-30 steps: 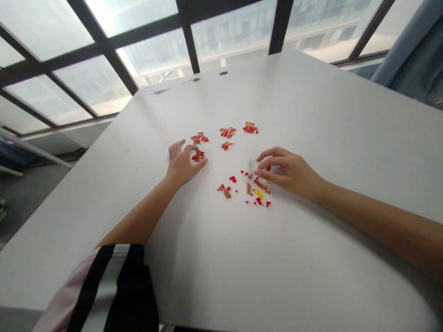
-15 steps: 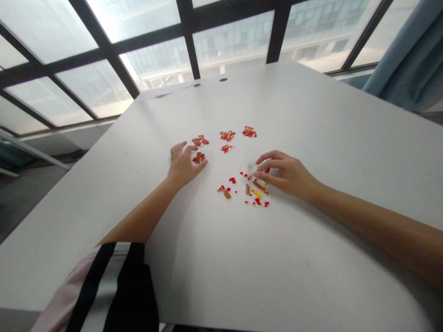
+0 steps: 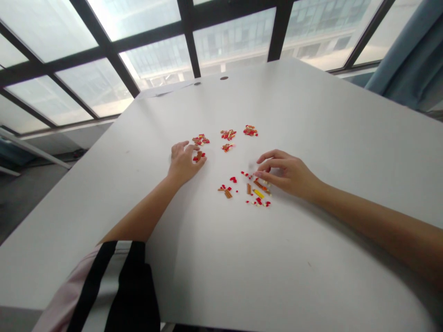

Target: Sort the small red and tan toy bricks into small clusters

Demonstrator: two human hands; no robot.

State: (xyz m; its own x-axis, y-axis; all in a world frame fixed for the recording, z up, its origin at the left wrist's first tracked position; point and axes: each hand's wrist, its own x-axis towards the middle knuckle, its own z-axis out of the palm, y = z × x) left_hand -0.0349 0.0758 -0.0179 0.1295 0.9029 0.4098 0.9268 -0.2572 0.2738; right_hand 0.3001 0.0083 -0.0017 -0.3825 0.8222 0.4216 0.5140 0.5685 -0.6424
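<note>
My left hand (image 3: 183, 162) rests on the white table with its fingers spread in a curve. Between its thumb and fingers lies a small pile of brown and red toy bricks (image 3: 199, 157), partly covered by the fingers. My right hand (image 3: 282, 171) hovers low at the upper right edge of a scatter of loose bricks, its fingers loosely bent and apart. No piece shows in it. Beneath its fingertips are a brown brick (image 3: 260, 184), a yellow brick (image 3: 258, 193) and several tiny red and white pieces.
On the white table (image 3: 221, 263), more piles stand farther off: a left pile (image 3: 200, 139), a middle pile (image 3: 228, 134), a right pile (image 3: 250, 131) and a smaller pile (image 3: 227, 147). Brown bricks (image 3: 227, 193) lie left of the scatter. Windows and a blue curtain (image 3: 404, 60) are beyond.
My left thumb has drawn in slightly toward the brown and red pile. My right hand stays about where it was, and the view has shifted a little.
</note>
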